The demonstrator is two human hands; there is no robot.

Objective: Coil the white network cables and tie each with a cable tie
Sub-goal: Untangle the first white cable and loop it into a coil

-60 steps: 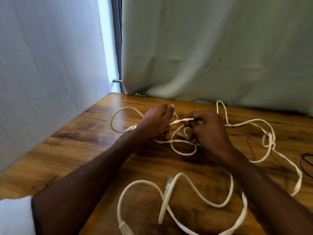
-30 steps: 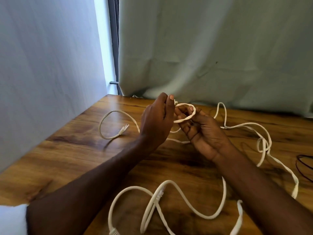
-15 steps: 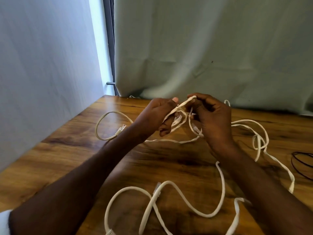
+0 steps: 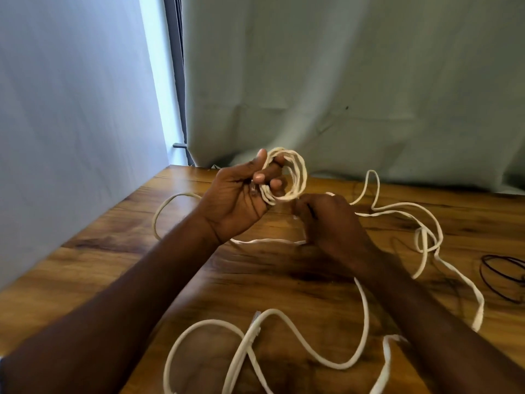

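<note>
Left hand [image 4: 238, 194] raised above the far middle of the glossy brown wood-grain worktop [image 4: 108, 268], palm up, fingers curled through a small round coil of flat white network cable [image 4: 287, 177]; several ribbon-like turns stacked together, thumb pressed against them on the near side. Right hand [image 4: 332, 220] lower, just right of the coil, knuckles toward the camera, fingers curled around the loose run of the same white cable; the exact pinch hidden behind the knuckles. From there, slack trailing right toward the far right part of the worktop in thin, flat, wavy loops with a loose knot-like tangle [image 4: 426, 237], then bending back toward the near edge. One wide open loop [image 4: 164, 211] lying near the left edge, beside the smooth pale wall [image 4: 71, 123]. Along the near edge, broader S-shaped curves of white cable [image 4: 298, 336], crossing each other, with a small translucent plastic plug [image 4: 257, 315] at one end. A thin dark wire loop [image 4: 500, 277] lying at the right edge, well apart from both hands. Behind the far edge, a matte pale green fabric curtain [image 4: 355, 81], softly creased, with a dark vertical frame [image 4: 174, 66] at its left side.
</note>
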